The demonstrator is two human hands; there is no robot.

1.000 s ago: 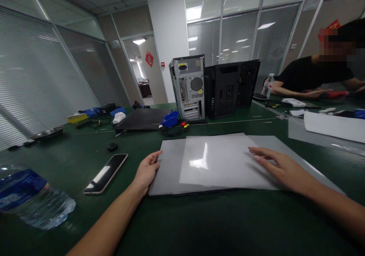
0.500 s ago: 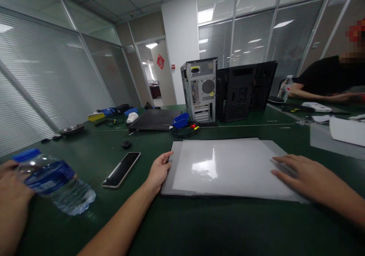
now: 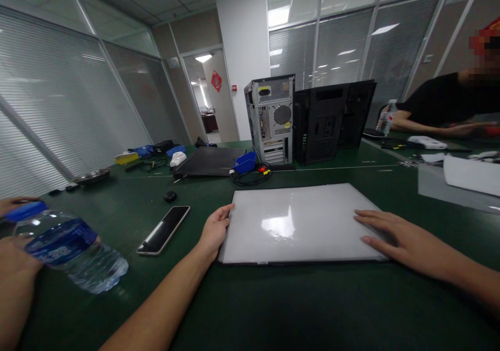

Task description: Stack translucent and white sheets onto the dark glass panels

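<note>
Two open hands frame our glossy grey sheet [image 3: 297, 223] on the green surface [image 3: 273, 309]: left hand [image 3: 214, 231] cupping its left edge, right hand [image 3: 402, 239] flat on its right corner.

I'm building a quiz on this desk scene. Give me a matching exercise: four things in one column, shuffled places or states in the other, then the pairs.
Things:
1. left hand
2. right hand
3. phone
4. water bottle

Places or states:
A. lying tilted at the far left, touched by another person's hands
B. at the grey sheet's left edge
C. flat on the sheet's right part
D. screen up, left of the sheet

Pairs: 1-B, 2-C, 3-D, 4-A
</note>
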